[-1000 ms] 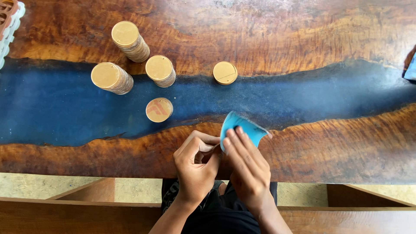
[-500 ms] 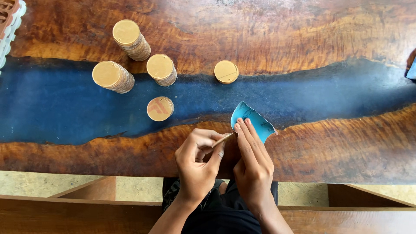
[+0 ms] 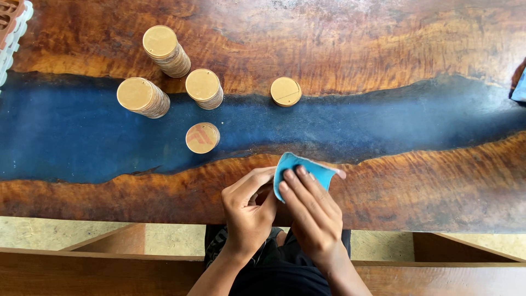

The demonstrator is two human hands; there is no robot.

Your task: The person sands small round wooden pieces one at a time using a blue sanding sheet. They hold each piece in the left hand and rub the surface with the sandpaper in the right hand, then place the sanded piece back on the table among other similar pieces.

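My left hand (image 3: 247, 207) pinches a thin round wooden disc at the near edge of the table; the disc is almost wholly hidden behind my fingers and the blue sheet. My right hand (image 3: 310, 211) presses a curled piece of blue sandpaper (image 3: 303, 166) against that disc, fingers laid flat over the sheet. Both hands touch each other just above the table's front edge.
On the wood and blue resin table (image 3: 383, 120) stand three stacks of round wooden discs (image 3: 164, 49), (image 3: 141, 97), (image 3: 203, 87), a short stack with a red mark (image 3: 201, 137) and a short stack (image 3: 286, 91). A white and orange tray (image 3: 11, 27) sits far left.
The blue sandpaper swung out to the right, exposing the disc's edge, and has now come back left over the disc. The stacks have not moved.
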